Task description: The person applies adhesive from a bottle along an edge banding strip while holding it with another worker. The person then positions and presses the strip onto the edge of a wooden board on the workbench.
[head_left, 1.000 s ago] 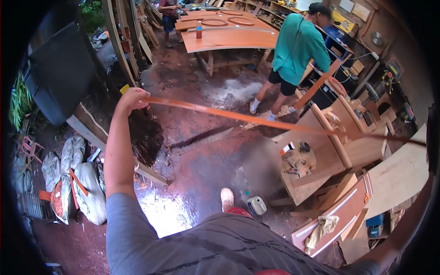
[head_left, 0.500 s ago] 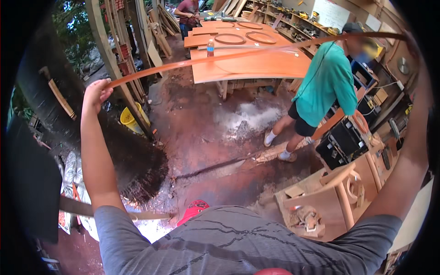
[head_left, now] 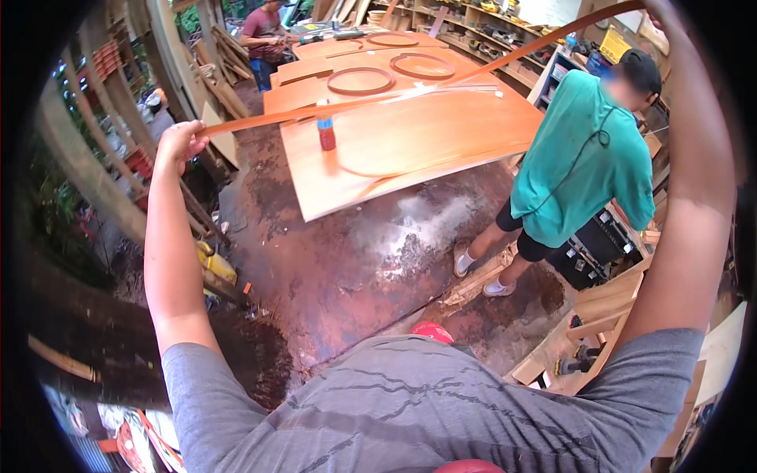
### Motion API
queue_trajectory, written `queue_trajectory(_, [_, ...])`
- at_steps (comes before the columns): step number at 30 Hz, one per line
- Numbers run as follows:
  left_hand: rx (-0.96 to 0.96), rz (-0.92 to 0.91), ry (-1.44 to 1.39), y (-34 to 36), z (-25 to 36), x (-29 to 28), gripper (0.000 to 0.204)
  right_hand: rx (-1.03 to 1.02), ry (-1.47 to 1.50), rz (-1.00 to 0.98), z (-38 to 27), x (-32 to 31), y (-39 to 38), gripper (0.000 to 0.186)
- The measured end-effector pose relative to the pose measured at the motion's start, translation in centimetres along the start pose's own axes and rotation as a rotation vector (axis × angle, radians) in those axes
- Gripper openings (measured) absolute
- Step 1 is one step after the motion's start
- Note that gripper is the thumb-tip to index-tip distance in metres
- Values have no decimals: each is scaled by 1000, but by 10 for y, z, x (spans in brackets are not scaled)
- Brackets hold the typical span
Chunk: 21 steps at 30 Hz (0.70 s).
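A long, thin reddish-brown wood strip [head_left: 520,54] stretches between my raised hands, in front of my view of the table. My left hand [head_left: 183,143] is closed around its left end, thumb and fingers pinching it. High at the right rim, my right hand [head_left: 666,14] grips the other end; its fingers are partly cut off by the picture's dark edge. Beyond the strip, a large orange-brown wooden sheet [head_left: 441,150] lies on the worktable, bearing a bottle [head_left: 326,135] with red liquid and a blue label.
Wooden rings [head_left: 360,80] lie farther back on the sheets. A person in a green shirt [head_left: 583,158] stands close on the right, by a black case [head_left: 595,244]. Another person [head_left: 266,39] works at the far left. Timber posts [head_left: 87,165] line the left side; shelves [head_left: 489,39] stand behind.
My view has shifted nearer the table, and the bottle and sheets appear larger. The strip, still held at both ends, looks straighter. The person in green has turned more away from me.
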State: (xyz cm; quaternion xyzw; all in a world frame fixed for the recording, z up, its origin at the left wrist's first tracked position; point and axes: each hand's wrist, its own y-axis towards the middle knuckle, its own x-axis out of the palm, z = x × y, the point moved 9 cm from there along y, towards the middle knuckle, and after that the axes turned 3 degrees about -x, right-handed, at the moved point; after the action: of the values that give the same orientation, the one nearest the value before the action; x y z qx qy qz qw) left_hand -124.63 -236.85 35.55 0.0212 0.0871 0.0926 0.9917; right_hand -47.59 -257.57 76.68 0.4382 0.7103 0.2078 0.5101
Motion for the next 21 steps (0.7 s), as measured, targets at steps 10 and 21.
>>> queue_trajectory(10, [-149, -52, 117, 110, -77, 177, 14, -55, -578, -179, 190, 314, 224, 35])
queue_trajectory(21, [-624, -11, 247, 151, -138, 254, 16, 84, -742, -349, 423, 572, 259, 40])
